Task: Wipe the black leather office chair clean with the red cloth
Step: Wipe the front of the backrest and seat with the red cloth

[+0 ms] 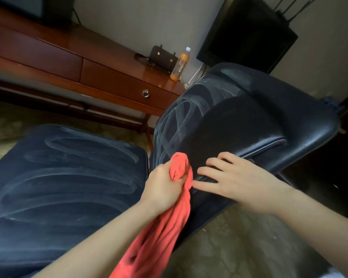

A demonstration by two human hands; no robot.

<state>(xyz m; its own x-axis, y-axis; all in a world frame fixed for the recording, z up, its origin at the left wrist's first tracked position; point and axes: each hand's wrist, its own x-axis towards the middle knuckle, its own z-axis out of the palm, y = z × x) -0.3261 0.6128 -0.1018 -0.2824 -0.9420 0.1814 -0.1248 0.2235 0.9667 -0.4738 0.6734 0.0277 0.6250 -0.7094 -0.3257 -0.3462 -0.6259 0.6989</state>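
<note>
At the lower part of the backrest (pixel 189 121), near where it meets the seat (pixel 68 177), we have our left hand (pixel 163 185) clenched round a bunched end of the red cloth (pixel 180 166). It pushes that wad against the leather while the rest trails down past our forearm. Bunching it so, we judge, gives a firm pad for rubbing rather than a loose flap. Our right hand (pixel 239 183) lies with fingers spread on the backrest just beside the cloth, grasping nothing. It seems placed there to brace the black leather office chair (pixel 309 125) against swivelling under the pressure. Pale wipe streaks cover the seat and the backrest's left side, so we take the darker cushion by our right hand to be what remains. Behind the chair, a wooden desk (pixel 109 73) carries a bottle (pixel 180 64) and a small bag (pixel 163 57).
</note>
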